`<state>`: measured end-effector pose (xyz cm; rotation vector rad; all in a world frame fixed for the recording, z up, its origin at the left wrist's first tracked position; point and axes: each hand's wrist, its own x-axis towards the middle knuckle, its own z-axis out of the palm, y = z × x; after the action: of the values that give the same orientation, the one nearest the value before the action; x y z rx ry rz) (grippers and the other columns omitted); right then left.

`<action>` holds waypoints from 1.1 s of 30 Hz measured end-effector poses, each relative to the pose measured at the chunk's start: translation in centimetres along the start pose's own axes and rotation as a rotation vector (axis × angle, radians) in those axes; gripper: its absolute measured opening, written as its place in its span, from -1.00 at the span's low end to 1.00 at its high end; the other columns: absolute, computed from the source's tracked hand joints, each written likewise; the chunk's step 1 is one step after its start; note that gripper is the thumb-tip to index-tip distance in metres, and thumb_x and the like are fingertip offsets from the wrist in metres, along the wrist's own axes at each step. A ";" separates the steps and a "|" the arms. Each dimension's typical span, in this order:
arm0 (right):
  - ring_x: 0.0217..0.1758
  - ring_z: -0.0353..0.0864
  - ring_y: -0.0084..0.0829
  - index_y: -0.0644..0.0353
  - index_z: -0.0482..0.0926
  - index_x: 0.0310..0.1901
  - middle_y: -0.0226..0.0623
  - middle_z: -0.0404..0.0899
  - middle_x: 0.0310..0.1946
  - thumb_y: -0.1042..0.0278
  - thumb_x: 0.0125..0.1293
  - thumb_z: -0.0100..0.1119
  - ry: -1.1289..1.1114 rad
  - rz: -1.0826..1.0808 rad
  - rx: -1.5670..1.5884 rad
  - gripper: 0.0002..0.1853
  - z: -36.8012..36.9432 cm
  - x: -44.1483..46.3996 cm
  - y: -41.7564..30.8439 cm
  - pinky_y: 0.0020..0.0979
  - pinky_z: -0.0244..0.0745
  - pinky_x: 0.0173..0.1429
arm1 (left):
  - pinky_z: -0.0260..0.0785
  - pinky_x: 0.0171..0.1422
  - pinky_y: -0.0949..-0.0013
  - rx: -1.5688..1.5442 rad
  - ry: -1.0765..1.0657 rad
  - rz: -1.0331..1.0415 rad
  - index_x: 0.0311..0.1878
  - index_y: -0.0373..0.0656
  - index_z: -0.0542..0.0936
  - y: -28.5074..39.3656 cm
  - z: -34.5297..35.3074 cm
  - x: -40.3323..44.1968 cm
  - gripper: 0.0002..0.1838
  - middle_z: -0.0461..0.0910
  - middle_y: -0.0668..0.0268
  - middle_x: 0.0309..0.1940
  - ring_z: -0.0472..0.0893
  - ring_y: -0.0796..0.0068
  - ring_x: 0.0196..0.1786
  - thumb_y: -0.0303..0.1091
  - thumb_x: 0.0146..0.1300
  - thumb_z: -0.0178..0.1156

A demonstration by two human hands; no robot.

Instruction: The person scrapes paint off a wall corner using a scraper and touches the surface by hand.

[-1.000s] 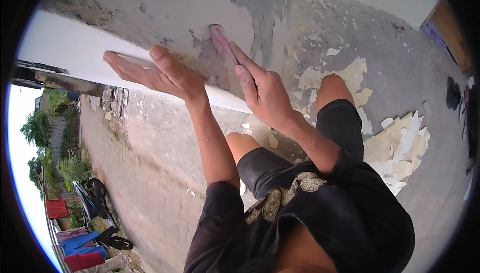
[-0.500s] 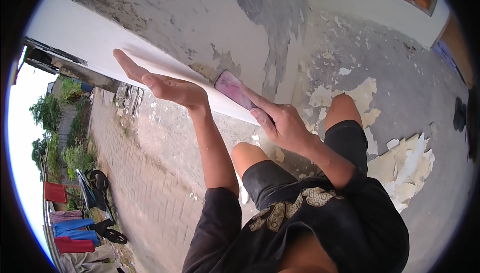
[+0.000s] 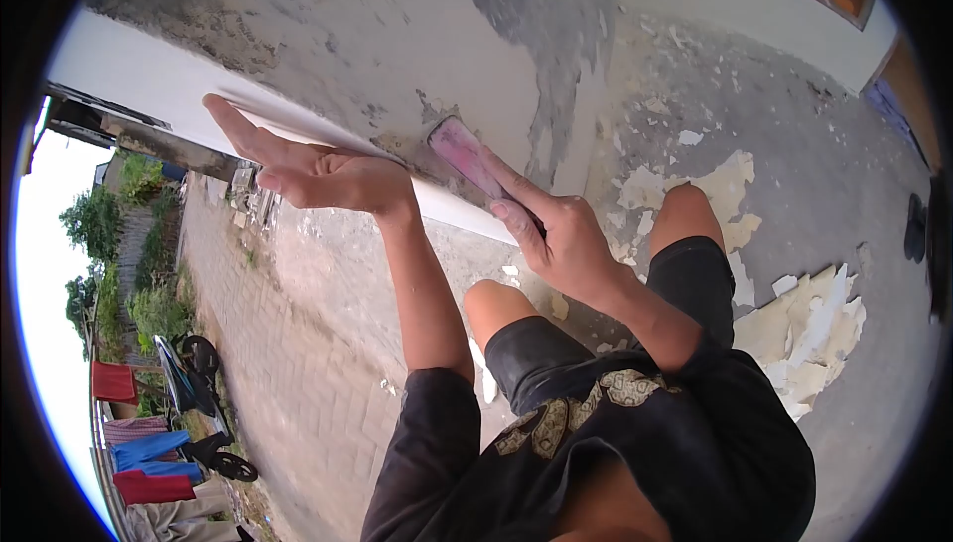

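Note:
My right hand (image 3: 568,244) is closed around one end of a flat pink block (image 3: 463,153), with the index finger stretched along it. The block is rectangular, dusty, with a dark edge, and its far end lies against the patchy grey wall (image 3: 496,75) near the corner. My left hand (image 3: 323,170) is open and holds nothing. Its fingers are stretched out alongside the white wall face (image 3: 159,66), close to the wall's edge; whether they touch it I cannot tell.
Peeled paint flakes (image 3: 804,334) lie on the grey floor (image 3: 784,185) by my knees. A brick-paved path (image 3: 298,363) runs on the left, with a parked motorbike (image 3: 194,378) and hanging laundry (image 3: 149,453). Dark footwear (image 3: 915,227) sits at the far right.
My left hand has shifted slightly left and its wrist has turned a little. The pink block sits marginally further onto the grey wall, still in my right hand.

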<state>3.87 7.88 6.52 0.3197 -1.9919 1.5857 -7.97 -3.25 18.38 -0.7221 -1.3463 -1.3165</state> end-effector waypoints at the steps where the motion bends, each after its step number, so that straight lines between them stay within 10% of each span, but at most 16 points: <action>1: -0.73 0.38 -0.19 0.00 0.35 0.44 0.00 0.41 -0.70 0.20 0.47 0.15 0.025 -0.013 0.007 -0.46 0.2 0.2 0.1 -0.26 0.36 -0.52 | -0.02 0.62 0.05 -0.007 0.008 0.030 0.53 -0.38 0.04 -0.3 0.1 0.1 -0.05 0.04 -0.05 0.54 0.05 0.10 0.58 0.35 0.44 -0.46; 12: -0.75 0.22 -0.24 -0.01 0.37 0.43 -0.05 0.35 -0.73 0.20 0.47 0.15 -0.002 0.011 -0.002 -0.47 -0.9 0.8 -0.4 -0.28 0.32 -0.55 | -0.02 0.62 -0.03 0.124 -0.012 0.008 0.55 -0.30 0.07 0.0 -0.3 0.0 -0.05 0.02 -0.05 0.55 0.06 0.04 0.58 0.38 0.43 -0.45; 15: -0.42 0.67 -0.58 0.10 0.38 0.42 0.02 0.71 -0.37 0.24 0.52 0.07 0.007 -0.061 -0.007 -0.52 -0.6 0.4 -0.3 -0.47 0.50 -0.33 | -0.16 0.67 0.03 0.158 -0.001 0.093 0.49 -0.39 0.15 -0.4 -0.1 0.1 -0.19 0.10 0.02 0.52 0.02 0.15 0.60 0.16 0.54 -0.58; 21: -0.38 0.73 -0.52 0.11 0.37 0.42 0.01 0.72 -0.34 0.24 0.52 0.07 -0.025 -0.023 0.024 -0.51 -0.9 0.2 -0.9 -0.47 0.49 -0.32 | -0.19 0.66 0.03 0.206 0.008 0.099 0.50 -0.38 0.13 0.1 0.3 0.2 -0.21 0.10 0.02 0.52 0.02 0.14 0.60 0.14 0.55 -0.56; 33: -0.54 0.33 -0.64 0.12 0.38 0.42 -0.20 0.51 -0.59 0.25 0.51 0.07 -0.053 0.089 0.003 -0.51 -1.0 0.9 -0.9 -0.53 0.36 -0.40 | -0.20 0.63 -0.07 0.420 -0.032 0.147 0.53 -0.29 0.09 0.1 -0.2 0.3 -0.16 0.08 0.00 0.52 0.01 0.13 0.59 0.25 0.49 -0.47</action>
<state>3.91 8.74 7.89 0.2809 -2.0702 1.6515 -7.85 -3.48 18.67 -0.5399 -1.5035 -0.8696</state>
